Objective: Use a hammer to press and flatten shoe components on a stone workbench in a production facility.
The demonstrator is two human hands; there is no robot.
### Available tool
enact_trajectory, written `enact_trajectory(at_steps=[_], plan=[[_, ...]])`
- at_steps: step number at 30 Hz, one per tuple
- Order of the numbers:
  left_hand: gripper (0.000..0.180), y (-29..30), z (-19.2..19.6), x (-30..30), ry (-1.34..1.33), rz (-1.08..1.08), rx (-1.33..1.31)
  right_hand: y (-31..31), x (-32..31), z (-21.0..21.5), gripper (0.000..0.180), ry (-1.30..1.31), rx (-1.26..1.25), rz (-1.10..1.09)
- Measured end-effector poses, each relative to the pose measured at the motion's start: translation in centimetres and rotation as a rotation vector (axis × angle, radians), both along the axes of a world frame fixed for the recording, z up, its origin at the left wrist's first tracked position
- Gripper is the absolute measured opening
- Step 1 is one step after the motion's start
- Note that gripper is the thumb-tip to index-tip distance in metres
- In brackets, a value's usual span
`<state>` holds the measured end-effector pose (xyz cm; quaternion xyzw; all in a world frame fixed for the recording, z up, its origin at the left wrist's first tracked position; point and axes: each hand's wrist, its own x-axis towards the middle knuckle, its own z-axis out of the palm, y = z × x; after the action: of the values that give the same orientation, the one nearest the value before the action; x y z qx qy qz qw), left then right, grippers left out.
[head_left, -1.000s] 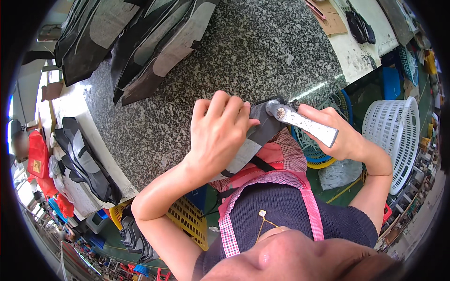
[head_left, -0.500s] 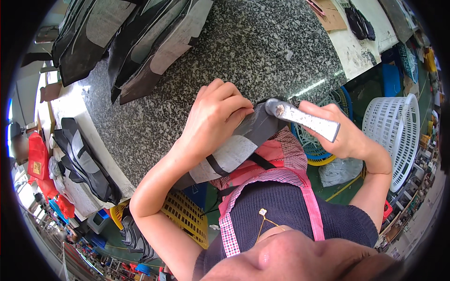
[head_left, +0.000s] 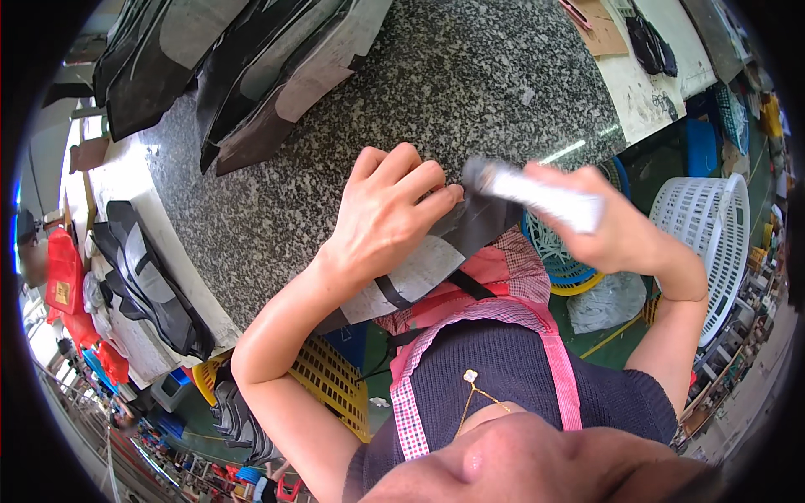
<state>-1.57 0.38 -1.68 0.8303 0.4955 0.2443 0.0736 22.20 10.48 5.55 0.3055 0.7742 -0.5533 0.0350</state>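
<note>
Down on the speckled granite table (head_left: 352,151) a grey-and-white cut piece (head_left: 419,268) lies pinned at the near edge under the flat, spread left hand (head_left: 381,222), while at three o'clock the right hand (head_left: 612,230) clenches a blurred white-handled tool (head_left: 537,191).

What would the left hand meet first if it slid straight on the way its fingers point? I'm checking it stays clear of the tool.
Probably the tool's head: the left hand lies flat on the dark piece, fingertips aimed right at it. The tool is blurred, so depth and the gap are unclear.
</note>
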Motion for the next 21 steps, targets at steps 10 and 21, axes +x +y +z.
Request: enact_trajectory(at_steps=[10, 21], plan=[[0.014, -1.8, 0.7, 1.2, -0.255, 0.174, -0.141, -0.7, 0.3, -0.8, 0.018, 0.336, 0.405, -0.01], [0.021, -2.7, 1.3, 1.1, -0.243, 0.202, -0.233, -1.2, 0.1, -1.9, 0.021, 0.066, 0.256, 0.195]])
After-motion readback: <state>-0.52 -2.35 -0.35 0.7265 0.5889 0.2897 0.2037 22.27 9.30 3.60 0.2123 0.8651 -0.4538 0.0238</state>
